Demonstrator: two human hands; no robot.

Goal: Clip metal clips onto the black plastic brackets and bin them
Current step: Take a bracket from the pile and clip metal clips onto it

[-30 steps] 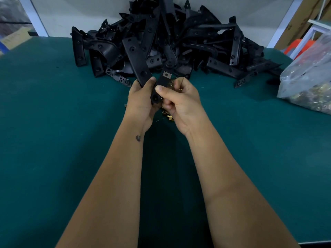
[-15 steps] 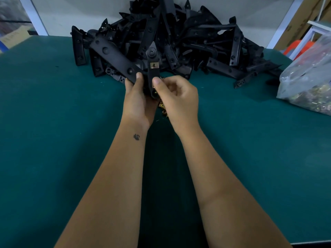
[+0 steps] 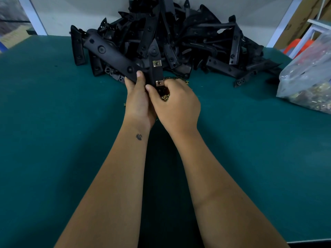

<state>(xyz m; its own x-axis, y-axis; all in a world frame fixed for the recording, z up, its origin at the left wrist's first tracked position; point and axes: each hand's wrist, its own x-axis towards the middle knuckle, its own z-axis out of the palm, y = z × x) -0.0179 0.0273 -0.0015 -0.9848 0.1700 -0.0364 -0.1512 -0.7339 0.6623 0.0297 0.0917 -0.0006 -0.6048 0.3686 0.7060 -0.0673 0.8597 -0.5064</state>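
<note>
At the centre of the frame the left hand (image 3: pixel 138 102) grips an L-shaped black plastic bracket (image 3: pixel 114 57) at its corner, thumb laid along the front face and fingers wrapped behind. One arm of the bracket slants away to the upper left, and the shorter arm stands upright just right of the thumb, likely held so to turn the clip seats toward the eye. On that upright arm a first metal clip (image 3: pixel 156 63) already sits square. A second metal clip (image 3: pixel 159 83) lies lower, right at the tips of the right hand (image 3: pixel 176 106), whose thumb and curled fingers pinch it against the bracket's edge; this looks like the seating push, though whether the clip is fully home I cannot tell. Behind and under the right hand a small scatter of loose brass-coloured clips (image 3: pixel 165 97) lies on the green mat (image 3: pixel 53 133), kept close, probably for quick picking. A big heap of unclipped brackets (image 3: pixel 197 43) fills the upper middle, and a clear plastic bag of clips (image 3: pixel 308 79) rests at the right edge. No bin is in view.
</note>
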